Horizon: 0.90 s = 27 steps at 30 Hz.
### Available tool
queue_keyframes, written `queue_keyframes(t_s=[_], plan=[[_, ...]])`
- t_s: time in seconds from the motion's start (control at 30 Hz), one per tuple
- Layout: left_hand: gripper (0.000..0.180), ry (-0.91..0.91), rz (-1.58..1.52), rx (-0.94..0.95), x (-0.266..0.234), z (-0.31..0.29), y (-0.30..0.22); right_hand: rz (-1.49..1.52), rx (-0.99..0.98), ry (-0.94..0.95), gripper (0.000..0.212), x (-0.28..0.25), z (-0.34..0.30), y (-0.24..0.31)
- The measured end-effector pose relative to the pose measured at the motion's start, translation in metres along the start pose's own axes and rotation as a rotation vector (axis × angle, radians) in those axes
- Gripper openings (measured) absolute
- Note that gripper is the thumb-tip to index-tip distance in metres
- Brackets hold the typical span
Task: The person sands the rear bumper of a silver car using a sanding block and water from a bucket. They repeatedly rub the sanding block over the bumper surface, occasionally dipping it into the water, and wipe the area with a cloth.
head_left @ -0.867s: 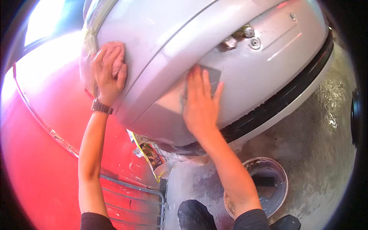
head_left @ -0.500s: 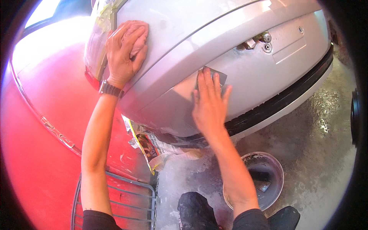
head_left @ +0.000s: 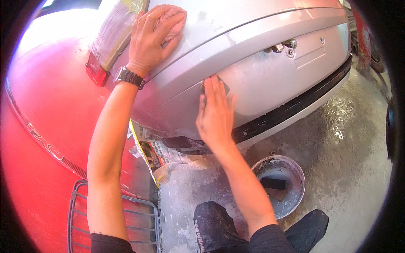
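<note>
**Pink cloth and dark sheet, both against a silver car panel**

The bunched pink cloth sits at upper centre-left of the frame, against the silver panel, under the curled fingers of the left hand. It looks soft and light, best gathered into the palm. The dark sheet shows near the centre, mostly covered by the right hand; that grip lies flat, middle fingers straight and together, outer digits spread. The sheet seems thin, light and bendable, perhaps slippery if wet; flat fingertip pressure suits it.

At lower right, a round bucket holds a dark block and a brownish flat piece; shadow leaves any liquid uncertain.
</note>
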<state>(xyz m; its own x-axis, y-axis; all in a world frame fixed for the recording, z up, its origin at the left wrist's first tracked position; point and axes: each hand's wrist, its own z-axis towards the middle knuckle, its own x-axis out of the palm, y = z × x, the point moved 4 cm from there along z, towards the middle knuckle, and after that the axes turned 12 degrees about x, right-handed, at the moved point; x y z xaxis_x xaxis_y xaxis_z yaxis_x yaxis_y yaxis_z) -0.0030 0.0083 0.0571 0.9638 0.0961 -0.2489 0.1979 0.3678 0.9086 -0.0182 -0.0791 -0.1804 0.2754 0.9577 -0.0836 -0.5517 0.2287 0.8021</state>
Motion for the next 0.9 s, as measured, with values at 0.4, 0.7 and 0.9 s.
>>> queue_keyframes(t_s=[0.4,0.7,0.9], plan=[[0.049,-0.076,0.024,0.037,0.001,0.002,-0.001,0.04,0.054,-0.042,0.056,-0.011,0.023,-0.012],[0.045,-0.145,-0.045,0.012,-0.008,0.012,-0.01,0.151,0.134,-0.125,0.059,0.022,-0.035,-0.033],[0.048,-0.119,-0.01,0.033,-0.008,-0.005,-0.001,0.148,0.134,0.013,0.054,0.013,-0.045,-0.05]])
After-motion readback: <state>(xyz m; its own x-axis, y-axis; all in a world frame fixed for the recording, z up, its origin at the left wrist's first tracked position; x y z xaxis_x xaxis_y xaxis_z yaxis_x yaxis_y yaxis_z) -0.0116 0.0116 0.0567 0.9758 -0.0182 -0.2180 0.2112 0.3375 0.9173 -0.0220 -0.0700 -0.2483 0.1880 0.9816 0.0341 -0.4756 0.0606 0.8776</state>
